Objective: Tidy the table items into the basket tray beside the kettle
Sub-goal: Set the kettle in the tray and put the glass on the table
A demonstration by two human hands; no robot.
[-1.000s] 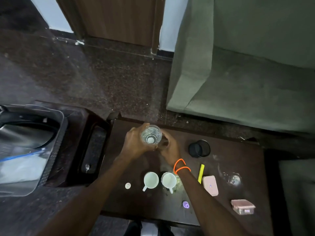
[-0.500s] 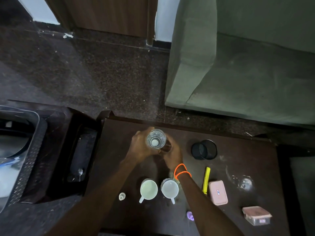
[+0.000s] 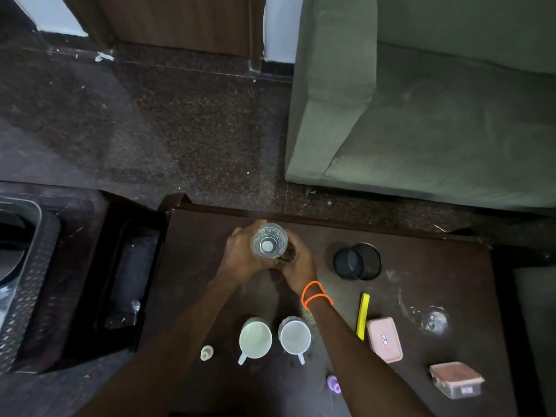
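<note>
A clear water bottle [image 3: 270, 244] with a white cap stands upright near the far edge of the dark wooden table [image 3: 421, 266]. My left hand [image 3: 240, 257] wraps its left side and my right hand [image 3: 298, 266], with orange bands at the wrist, holds its right side low down. Two white mugs [image 3: 255, 338] [image 3: 295, 337] stand side by side just behind my wrists. To the left, on a lower dark stand, lies a black tray [image 3: 120, 245] with a spoon in it. A patterned dark basket [image 3: 33, 266] sits at the far left edge.
On the table's right half are a black mesh cup [image 3: 358, 261], a yellow marker [image 3: 363, 316], a pink box [image 3: 384, 340], a clear glass [image 3: 430, 319] and a lidded clear container [image 3: 455, 379]. A small white bottle [image 3: 206, 352] and a purple item [image 3: 333, 383] lie near the front. A green sofa [image 3: 421, 115] stands beyond.
Both hands have stayed on the bottle. The view has shifted right and tilted down, so the basket at the left has slid mostly out of frame.
</note>
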